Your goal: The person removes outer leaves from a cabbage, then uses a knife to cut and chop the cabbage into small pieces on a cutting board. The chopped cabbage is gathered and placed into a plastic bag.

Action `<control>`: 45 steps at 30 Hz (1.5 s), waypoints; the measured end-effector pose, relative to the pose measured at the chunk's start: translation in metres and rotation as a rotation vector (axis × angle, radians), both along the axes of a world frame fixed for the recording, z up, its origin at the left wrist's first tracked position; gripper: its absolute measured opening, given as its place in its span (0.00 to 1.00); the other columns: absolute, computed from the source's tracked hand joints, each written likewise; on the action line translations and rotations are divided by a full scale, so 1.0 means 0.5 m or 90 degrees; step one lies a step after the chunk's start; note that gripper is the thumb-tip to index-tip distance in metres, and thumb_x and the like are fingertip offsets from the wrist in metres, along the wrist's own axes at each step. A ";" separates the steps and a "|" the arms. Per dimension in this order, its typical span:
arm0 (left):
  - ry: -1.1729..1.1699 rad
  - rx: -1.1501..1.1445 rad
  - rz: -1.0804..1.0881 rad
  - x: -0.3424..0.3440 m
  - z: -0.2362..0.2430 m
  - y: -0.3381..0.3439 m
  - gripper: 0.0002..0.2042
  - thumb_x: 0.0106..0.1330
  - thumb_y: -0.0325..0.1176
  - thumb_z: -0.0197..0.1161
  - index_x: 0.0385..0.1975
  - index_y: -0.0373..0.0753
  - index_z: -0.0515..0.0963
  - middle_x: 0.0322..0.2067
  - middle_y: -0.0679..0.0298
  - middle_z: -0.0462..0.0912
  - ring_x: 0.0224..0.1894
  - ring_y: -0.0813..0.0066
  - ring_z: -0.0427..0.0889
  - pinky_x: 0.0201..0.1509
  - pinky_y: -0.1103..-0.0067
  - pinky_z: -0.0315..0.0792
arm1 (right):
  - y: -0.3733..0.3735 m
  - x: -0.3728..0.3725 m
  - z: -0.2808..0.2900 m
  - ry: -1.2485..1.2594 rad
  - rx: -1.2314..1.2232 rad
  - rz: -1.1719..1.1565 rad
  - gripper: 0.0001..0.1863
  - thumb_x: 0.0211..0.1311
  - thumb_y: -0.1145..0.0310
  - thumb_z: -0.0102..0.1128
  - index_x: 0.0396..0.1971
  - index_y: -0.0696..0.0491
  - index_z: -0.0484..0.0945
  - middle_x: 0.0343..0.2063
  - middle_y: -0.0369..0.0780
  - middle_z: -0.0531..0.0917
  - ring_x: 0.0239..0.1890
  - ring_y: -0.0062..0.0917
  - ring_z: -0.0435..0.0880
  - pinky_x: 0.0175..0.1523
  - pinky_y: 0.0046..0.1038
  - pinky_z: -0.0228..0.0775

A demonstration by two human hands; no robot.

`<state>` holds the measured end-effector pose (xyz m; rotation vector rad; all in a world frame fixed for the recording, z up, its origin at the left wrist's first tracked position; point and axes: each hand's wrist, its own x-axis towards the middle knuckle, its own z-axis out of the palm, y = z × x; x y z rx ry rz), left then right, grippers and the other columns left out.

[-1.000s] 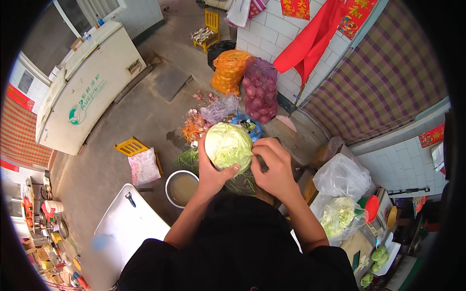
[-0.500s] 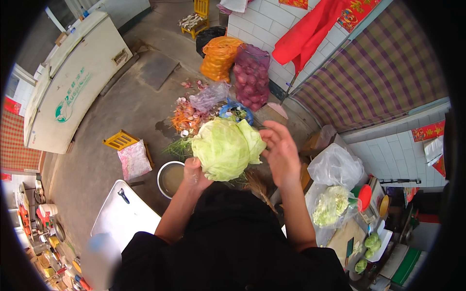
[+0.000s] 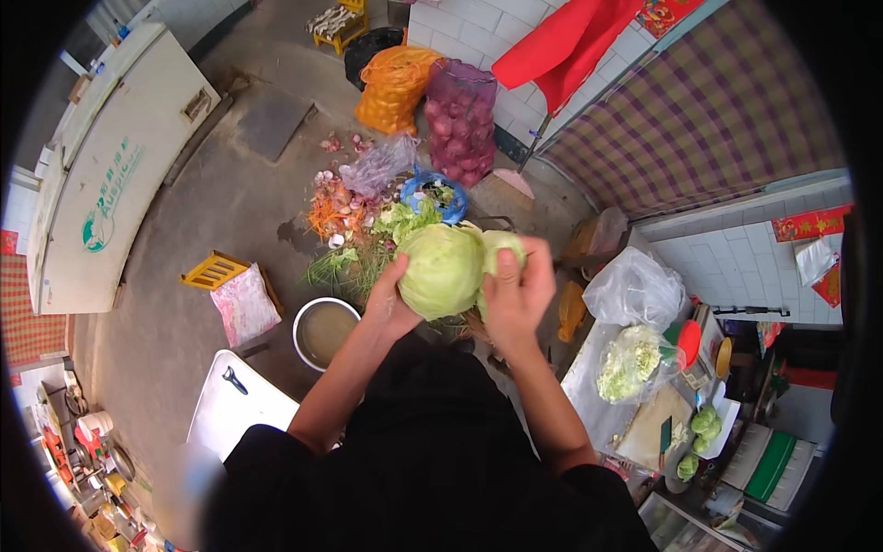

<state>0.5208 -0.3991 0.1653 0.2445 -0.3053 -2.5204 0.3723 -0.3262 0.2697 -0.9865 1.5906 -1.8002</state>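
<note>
A pale green cabbage head is in my hands at the centre. My left hand cups it from the left. My right hand grips a loose outer leaf at its right side, thumb over the leaf. Beyond them on the floor lies a heap of peelings with green leaves, beside a blue bag of scraps. A white basin of cloudy liquid stands lower left of my hands.
Left: a yellow chair, white table with peeler, chest freezer. Back: orange sack, purple sack of onions. Right: counter with bagged cut cabbage, board, whole cabbages.
An outer leaf has come apart from the head, leaving it smoother, and my right hand has closed on that leaf. Fresh green leaves now show on the heap. The view has shifted.
</note>
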 end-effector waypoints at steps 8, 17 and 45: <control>0.533 0.277 -0.137 0.029 -0.090 -0.003 0.43 0.72 0.65 0.53 0.79 0.47 0.50 0.71 0.38 0.61 0.64 0.34 0.74 0.54 0.43 0.80 | 0.007 -0.150 0.021 -0.337 -0.093 0.046 0.08 0.80 0.68 0.52 0.38 0.55 0.75 0.24 0.35 0.80 0.11 0.09 0.57 0.17 0.19 0.45; -0.147 -0.148 0.070 0.106 0.012 -0.062 0.48 0.55 0.65 0.69 0.71 0.38 0.65 0.64 0.47 0.74 0.63 0.51 0.79 0.67 0.59 0.76 | -0.048 -0.043 0.006 0.188 0.241 0.256 0.27 0.69 0.61 0.68 0.61 0.61 0.76 0.48 0.48 0.86 0.47 0.28 0.87 0.48 0.32 0.81; -0.558 -0.517 0.441 0.074 0.176 0.396 0.49 0.45 0.54 0.78 0.67 0.34 0.65 0.57 0.52 0.78 0.59 0.63 0.79 0.65 0.68 0.73 | 0.211 -0.121 0.091 0.270 -0.112 0.498 0.15 0.64 0.74 0.64 0.50 0.62 0.82 0.53 0.48 0.82 0.57 0.39 0.81 0.63 0.35 0.70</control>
